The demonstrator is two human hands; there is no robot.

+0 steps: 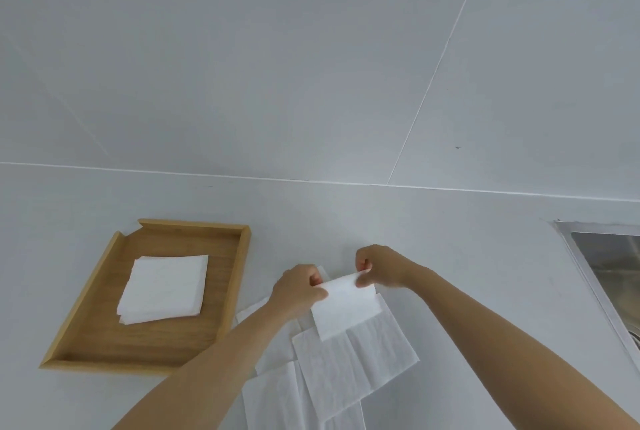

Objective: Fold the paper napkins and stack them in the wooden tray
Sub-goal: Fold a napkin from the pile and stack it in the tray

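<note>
On a white counter, a wooden tray lies at the far left, holding a squared stack of folded napkins on its floor, toward its farther half and clear of the rim. Just right of the tray, the person's left hand pinches one upper corner of a paper napkin, which is lifted off the counter and doubled over so that its free edges hang downward. Further right of the tray, the right hand grips the opposite upper corner between thumb and fingers, both hands closed on the same sheet. Below it, nearer the person and still right of the tray, loose unfolded napkins lie overlapping and askew. Well to the right of the tray, the edge of a steel sink enters the frame. The napkin is white, thin and faintly embossed; it looks almost weightless, limp and easily torn or creased, so it is likely best held lightly at the corners, as here, with the fold pressed flat before it joins the stack.
</note>
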